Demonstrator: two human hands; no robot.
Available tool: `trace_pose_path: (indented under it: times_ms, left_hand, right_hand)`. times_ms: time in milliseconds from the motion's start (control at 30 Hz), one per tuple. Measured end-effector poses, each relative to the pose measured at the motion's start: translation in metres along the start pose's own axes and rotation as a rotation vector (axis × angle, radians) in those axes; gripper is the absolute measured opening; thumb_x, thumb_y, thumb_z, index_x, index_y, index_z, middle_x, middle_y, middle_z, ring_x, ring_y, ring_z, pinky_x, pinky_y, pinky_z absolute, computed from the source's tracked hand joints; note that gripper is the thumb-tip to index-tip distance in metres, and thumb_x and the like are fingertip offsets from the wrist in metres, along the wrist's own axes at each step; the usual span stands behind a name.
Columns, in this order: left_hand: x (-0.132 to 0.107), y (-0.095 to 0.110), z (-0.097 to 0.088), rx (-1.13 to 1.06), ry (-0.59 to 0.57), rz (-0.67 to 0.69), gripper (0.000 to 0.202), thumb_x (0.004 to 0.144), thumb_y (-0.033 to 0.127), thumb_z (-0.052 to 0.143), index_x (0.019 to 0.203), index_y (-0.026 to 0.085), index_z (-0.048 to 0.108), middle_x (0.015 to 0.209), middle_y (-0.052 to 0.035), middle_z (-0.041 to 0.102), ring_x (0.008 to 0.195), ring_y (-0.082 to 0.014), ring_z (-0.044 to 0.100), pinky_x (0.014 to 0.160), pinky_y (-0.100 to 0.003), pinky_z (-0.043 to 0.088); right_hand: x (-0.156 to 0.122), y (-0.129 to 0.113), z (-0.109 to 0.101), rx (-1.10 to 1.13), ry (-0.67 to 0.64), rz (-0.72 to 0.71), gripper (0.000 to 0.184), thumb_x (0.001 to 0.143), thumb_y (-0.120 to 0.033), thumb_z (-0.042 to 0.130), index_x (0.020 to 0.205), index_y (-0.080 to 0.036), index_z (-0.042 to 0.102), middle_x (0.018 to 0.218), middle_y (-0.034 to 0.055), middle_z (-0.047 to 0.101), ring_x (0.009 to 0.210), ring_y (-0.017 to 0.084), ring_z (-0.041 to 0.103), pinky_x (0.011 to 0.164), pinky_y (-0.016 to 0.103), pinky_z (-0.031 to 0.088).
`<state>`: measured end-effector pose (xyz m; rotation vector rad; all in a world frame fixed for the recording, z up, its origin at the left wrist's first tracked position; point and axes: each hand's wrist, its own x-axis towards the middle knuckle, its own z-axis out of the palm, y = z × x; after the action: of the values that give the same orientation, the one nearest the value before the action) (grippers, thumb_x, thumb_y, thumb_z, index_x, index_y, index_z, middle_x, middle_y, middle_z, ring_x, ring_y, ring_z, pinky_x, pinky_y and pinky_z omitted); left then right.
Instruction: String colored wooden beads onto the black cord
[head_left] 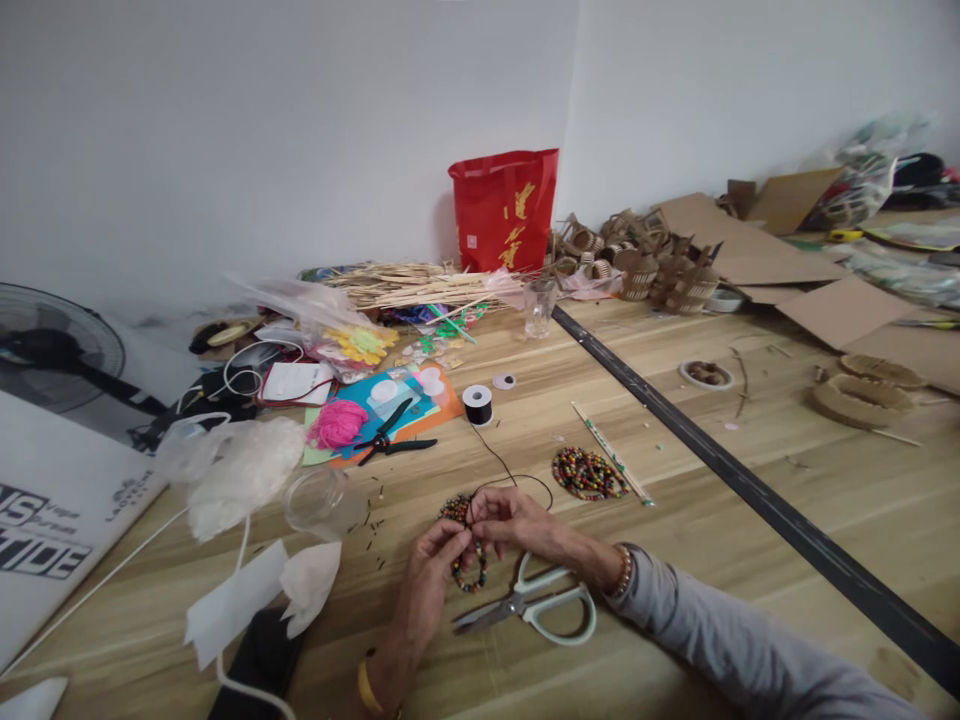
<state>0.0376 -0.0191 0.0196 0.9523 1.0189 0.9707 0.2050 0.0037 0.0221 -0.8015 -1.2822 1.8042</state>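
While both hands are bent in close to each other over the wooden table [697, 540], a multicoloured bead strand [470, 578] hangs between them in a small loop. The left hand [429, 572] has thumb and fingertips pinched on the strand from one side, and the right hand [510, 522] has its own pinched on it from the other, the two sets of fingertips nearly meeting. Just how the thin ends lie between the fingers is too small to make out. More beads of the same kind are bunched just beyond the grip. Past the right hand, black cord [496, 458] curves over the tabletop toward a spool [478, 405], which stands farther out from the fingers. Scissors [515, 605] with pale handles lie on the near side of the grip, partly under the right wrist, their blades pointing to the left. To the right of the hands rests a separate heap of beads [589, 474], beside a thin stick [611, 450]. Left of the grip are dark scraps [371, 520] and a clear cup [319, 503]; farther out lie black-handled pliers [384, 441] and pink yarn [337, 425].
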Motion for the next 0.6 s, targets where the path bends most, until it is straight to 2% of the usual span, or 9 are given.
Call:
trace_pose_path:
  times_ms: [333, 600]
  left_hand:
    - [-0.0021, 0.0026, -0.0011, 0.198, 0.010, 0.080, 0.022, 0.067, 0.034, 0.074, 0.063, 0.015, 0.063, 0.052, 0.0022, 0.056, 0.052, -0.0118, 0.048, 0.052, -0.022, 0.038]
    - [-0.0043, 0.0062, 0.0027, 0.273, 0.024, 0.077, 0.024, 0.066, 0.036, 0.072, 0.062, 0.015, 0.062, 0.052, 0.0021, 0.054, 0.049, -0.0110, 0.046, 0.048, -0.021, 0.037]
  right_hand:
    - [-0.0009, -0.0040, 0.0025, -0.079, -0.003, 0.004, 0.042, 0.067, -0.051, 0.075, 0.075, -0.013, 0.057, 0.057, -0.0043, 0.058, 0.045, 0.006, 0.051, 0.043, 0.016, 0.042]
    - [-0.0007, 0.0007, 0.0029, -0.127, 0.012, 0.023, 0.042, 0.070, -0.053, 0.072, 0.074, -0.014, 0.056, 0.055, -0.0053, 0.055, 0.046, 0.006, 0.051, 0.041, 0.014, 0.039]
